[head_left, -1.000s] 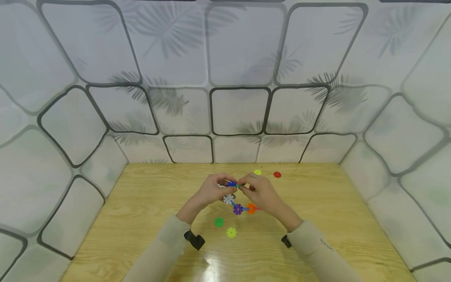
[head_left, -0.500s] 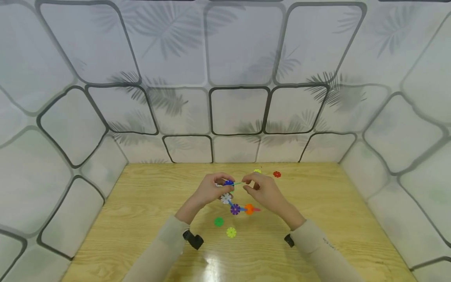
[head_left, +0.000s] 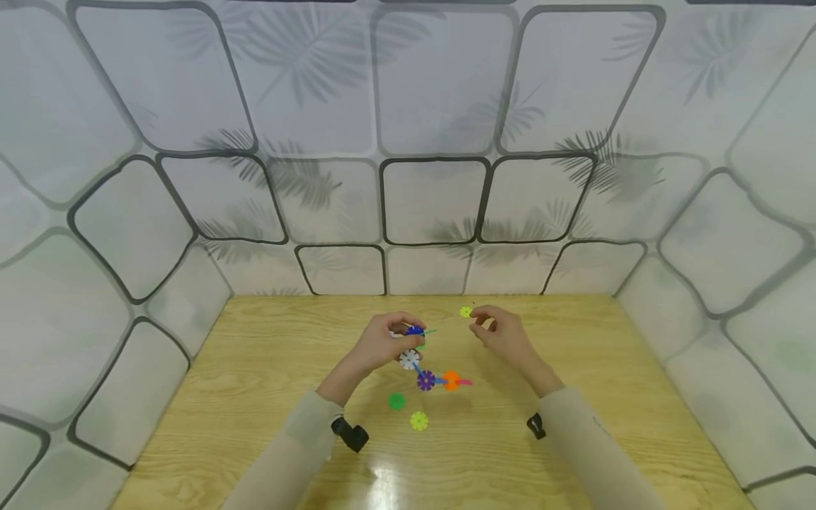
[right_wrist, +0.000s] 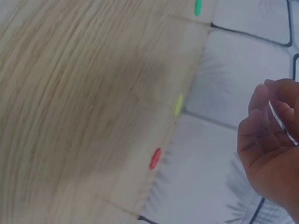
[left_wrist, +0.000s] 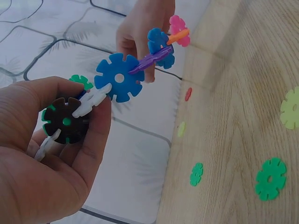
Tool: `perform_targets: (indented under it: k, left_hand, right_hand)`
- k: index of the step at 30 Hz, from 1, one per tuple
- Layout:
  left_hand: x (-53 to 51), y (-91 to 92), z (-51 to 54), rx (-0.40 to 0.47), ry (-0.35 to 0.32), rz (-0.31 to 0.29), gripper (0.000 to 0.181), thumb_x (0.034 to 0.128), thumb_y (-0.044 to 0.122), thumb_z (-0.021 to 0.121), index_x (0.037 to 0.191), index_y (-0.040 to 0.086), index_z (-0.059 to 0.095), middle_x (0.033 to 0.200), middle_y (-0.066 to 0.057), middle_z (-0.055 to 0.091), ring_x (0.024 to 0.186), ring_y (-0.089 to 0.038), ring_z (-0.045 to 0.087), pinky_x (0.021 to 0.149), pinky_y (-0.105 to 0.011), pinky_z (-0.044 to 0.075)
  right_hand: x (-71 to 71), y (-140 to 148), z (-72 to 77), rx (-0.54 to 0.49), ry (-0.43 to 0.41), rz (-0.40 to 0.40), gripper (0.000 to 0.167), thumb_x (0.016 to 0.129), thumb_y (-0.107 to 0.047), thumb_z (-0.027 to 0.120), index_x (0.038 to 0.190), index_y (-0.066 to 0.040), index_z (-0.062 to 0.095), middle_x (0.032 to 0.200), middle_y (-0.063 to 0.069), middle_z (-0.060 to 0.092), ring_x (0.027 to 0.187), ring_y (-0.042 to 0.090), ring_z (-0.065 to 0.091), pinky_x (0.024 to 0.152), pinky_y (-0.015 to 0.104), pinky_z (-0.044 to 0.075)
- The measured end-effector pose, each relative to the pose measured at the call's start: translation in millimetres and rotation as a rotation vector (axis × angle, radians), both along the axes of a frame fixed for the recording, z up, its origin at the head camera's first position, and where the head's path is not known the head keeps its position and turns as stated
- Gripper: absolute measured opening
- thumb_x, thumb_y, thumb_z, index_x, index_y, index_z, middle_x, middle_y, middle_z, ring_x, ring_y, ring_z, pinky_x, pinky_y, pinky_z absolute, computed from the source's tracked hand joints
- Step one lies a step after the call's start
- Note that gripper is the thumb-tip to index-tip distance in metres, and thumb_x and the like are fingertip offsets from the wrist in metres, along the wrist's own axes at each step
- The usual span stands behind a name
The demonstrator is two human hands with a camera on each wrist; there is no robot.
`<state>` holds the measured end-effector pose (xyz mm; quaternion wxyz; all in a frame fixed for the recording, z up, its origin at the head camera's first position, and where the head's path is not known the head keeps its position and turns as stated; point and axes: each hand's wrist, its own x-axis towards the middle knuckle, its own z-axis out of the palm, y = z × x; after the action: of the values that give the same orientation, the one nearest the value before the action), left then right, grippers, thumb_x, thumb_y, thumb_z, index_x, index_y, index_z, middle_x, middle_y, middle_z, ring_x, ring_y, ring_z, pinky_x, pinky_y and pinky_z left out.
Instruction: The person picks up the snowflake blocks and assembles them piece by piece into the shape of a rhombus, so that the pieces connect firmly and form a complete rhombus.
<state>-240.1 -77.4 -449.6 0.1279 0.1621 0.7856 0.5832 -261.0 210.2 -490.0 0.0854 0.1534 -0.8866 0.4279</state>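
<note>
My left hand (head_left: 387,344) grips a chain of interlocked notched plastic discs, held above the table. In the left wrist view the fingers curl round a dark brown disc (left_wrist: 65,120) and white ones next to it. Beyond them the chain runs through a large blue disc (left_wrist: 119,77), a purple disc (left_wrist: 150,59), an orange disc (left_wrist: 178,37) and a pink disc (left_wrist: 180,25) at its end. A thin green disc (head_left: 431,331) juts from the chain beside a dark blue disc (head_left: 414,331). Loosely bent, my right hand (head_left: 506,338) hovers to the right, holding nothing.
Loose notched discs lie on the wooden table (head_left: 287,439): green (head_left: 397,401) and yellow (head_left: 418,421) ones in front, another yellow disc (head_left: 466,312) near the back edge. A red disc (right_wrist: 155,158) shows in the right wrist view. Patterned walls (head_left: 433,202) stand behind and at both sides.
My right hand has let go of the thin green disc, which stays on the chain, and moved right, covering the red disc in the head view. The left hand shifted slightly left.
</note>
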Motion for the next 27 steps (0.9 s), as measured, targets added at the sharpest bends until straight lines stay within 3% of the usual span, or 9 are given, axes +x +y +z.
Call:
perform_targets:
  k: [9,16,27]
  left_hand:
    - [1.1,-0.3,1.3,0.004,0.005,0.014,0.026,0.0956,0.020,0.077,0.120,0.012,0.076,0.101,-0.008,0.075,0.068,-0.012,0.062,0.057,-0.026,0.055]
    - [1.5,-0.9,2.4,0.004,0.018,0.020,0.024,0.0951,0.019,0.077,0.118,0.013,0.077,0.095,-0.005,0.074,0.068,-0.012,0.062,0.057,-0.026,0.055]
    - [2.2,-2.4,1.0,-0.001,0.024,0.018,0.022,0.0955,0.019,0.077,0.117,0.015,0.077,0.095,-0.006,0.073,0.070,-0.013,0.062,0.058,-0.027,0.055]
  right_hand:
    - [-13.7,17.0,-11.7,-0.019,-0.075,-0.052,0.027,0.098,-0.003,0.071,0.123,0.006,0.068,0.104,0.021,0.071,0.058,0.011,0.058,0.052,0.021,0.053]
    - [-21.2,27.9,-22.0,-0.021,-0.129,-0.087,0.030,0.100,-0.006,0.069,0.127,0.008,0.066,0.107,0.024,0.069,0.065,0.029,0.068,0.056,0.022,0.057]
    - [-30.7,43.0,-32.3,-0.019,-0.226,-0.159,0.035,0.102,-0.006,0.065,0.132,0.011,0.060,0.116,0.029,0.065,0.071,0.021,0.068,0.061,0.022,0.057]
